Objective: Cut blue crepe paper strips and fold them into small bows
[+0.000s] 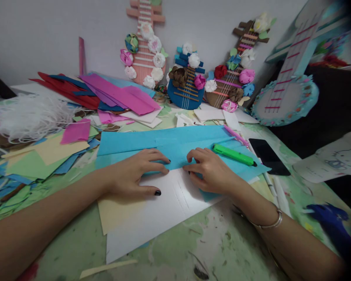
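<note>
Toward six o'clock, a white sheet (146, 224) lies flat, partly beneath the spread, empty left hand (134, 171); right hand (209, 168) curls, hold unclear; blue paper (131, 141) toward twelve looks only partly folded.

Hands, two, at centre: one left hand (134, 168), one right hand (207, 169). Model stringed instruments, four, from upper centre to upper right: one pink model (144, 68), one dark blue model (185, 89), one brown model (222, 88), one pale turquoise model (286, 89). Single items: one white sheet (163, 207) at lower centre; one green tool (235, 155) and one phone (269, 156), right of centre; one bracelet (276, 221), lower right; one bundle of white string (35, 115), left; one cream strip (108, 268), bottom. Paper scraps (43, 156) at left overlap; their number cannot be told.
</note>
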`<state>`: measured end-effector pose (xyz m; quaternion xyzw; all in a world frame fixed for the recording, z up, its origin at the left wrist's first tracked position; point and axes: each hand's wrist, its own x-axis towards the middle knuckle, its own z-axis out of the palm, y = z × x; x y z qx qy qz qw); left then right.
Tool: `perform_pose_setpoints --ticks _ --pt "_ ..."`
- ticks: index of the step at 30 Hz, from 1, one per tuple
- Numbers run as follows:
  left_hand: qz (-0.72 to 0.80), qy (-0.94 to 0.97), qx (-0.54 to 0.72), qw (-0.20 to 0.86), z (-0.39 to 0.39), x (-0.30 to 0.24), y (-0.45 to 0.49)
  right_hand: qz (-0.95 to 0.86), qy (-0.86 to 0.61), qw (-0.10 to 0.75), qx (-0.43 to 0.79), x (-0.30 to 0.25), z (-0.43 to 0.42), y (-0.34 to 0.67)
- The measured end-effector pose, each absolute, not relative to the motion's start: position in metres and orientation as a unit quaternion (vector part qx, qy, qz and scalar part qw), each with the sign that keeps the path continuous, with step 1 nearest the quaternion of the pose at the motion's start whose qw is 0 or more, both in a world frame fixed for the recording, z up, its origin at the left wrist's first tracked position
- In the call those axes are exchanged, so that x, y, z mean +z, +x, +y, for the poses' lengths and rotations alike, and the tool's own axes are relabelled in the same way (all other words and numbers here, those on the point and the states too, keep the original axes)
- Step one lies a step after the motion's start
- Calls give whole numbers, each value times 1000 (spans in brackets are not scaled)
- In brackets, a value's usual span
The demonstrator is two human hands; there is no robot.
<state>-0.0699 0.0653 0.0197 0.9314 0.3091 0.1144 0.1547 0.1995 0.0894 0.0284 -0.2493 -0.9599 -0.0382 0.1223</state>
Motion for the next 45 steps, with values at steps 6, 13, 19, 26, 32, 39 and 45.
perform_pose_setpoints --ticks 6,13,19,26,32,39,45 --pt "303 926 148 168 66 18 -71 -958 -255 120 -42 28 92 203" --pt "295 925 164 174 69 15 -74 -954 -266 131 -32 29 91 201" --pt "296 920 173 190 70 15 -75 -955 -259 141 -31 28 92 202" --pt "290 916 192 203 73 15 -76 -953 -272 134 -26 27 90 202" --pt "322 845 290 313 78 17 -73 -883 -368 269 110 19 98 205" --pt "535 634 406 383 98 11 -81 -840 -440 292 128 4 111 198" --pt "602 641 304 368 137 22 -80 -852 -431 269 127 3 110 195"
